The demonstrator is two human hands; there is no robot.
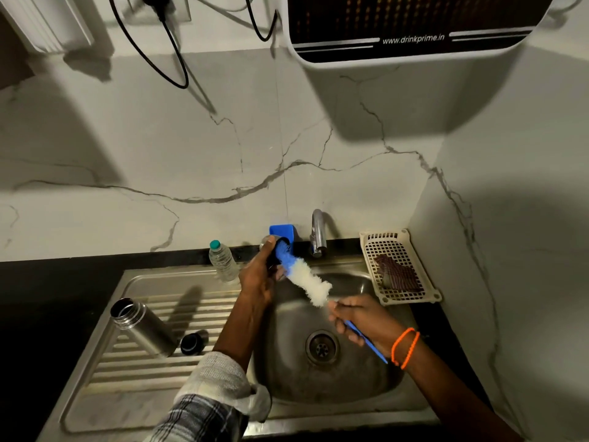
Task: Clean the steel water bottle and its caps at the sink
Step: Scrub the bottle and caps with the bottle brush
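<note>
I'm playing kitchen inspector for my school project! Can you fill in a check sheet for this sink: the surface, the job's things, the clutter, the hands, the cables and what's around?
Surface: steel sink with ribbed draining board on a dark counter.
Job's things: open steel water bottle upright on the board, black round cap beside it; blue-and-white bottle brush poked into a second cap.
Clutter: clear plastic bottle with green lid; cream plastic basket holding a brown scrubber; blue holder.
Hands: left hand grips the cap; right hand grips the brush handle.
Cables: black cables on the wall.
Surroundings: marble wall, chrome tap, water purifier.
</note>
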